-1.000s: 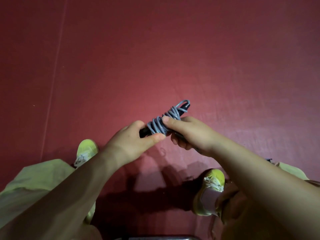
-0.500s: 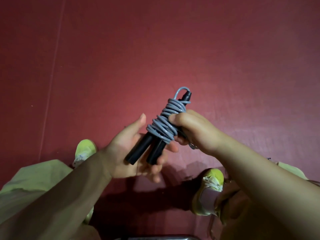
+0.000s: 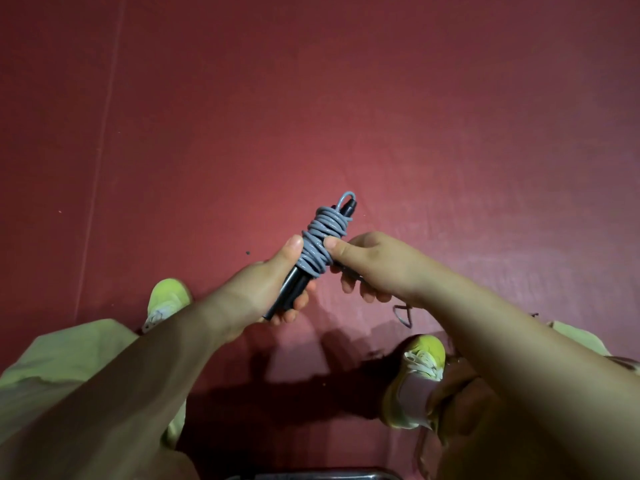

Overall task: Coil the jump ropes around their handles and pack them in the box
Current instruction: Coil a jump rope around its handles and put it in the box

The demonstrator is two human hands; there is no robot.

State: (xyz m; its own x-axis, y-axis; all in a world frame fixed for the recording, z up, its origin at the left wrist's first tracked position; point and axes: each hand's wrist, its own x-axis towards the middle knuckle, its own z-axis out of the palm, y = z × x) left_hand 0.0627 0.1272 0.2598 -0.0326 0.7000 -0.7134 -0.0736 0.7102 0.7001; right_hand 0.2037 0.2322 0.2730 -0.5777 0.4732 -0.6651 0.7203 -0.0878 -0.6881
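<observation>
Holding position: one jump rope (image 3: 320, 244) held in the air above the red floor (image 3: 346, 98), between both hands, tilted with its upper end away from the person.
Rope count: one grey cord, wound in many turns around the handles; one small loop projects at the upper end.
Handle count: two black handles (image 3: 289, 289), side by side, lower ends bare below the coil.
Left hand (image 3: 263, 289): fingers curled under the bare handle ends, thumb laid along the left edge of the coil; grasping the handles.
Right hand (image 3: 374, 265): thumb pressed on the right edge of the coil, fingers curled beneath; grasping the coil.
Loose cord: one short purple-grey loop (image 3: 401, 315) visible below the right wrist; cannot tell what it joins.
Shoes: two, yellow-green; left shoe (image 3: 166, 299), right shoe (image 3: 419, 368), both on the floor.
Lower edge: one dark metallic rim (image 3: 322, 475), partly visible; identity cannot be told.
</observation>
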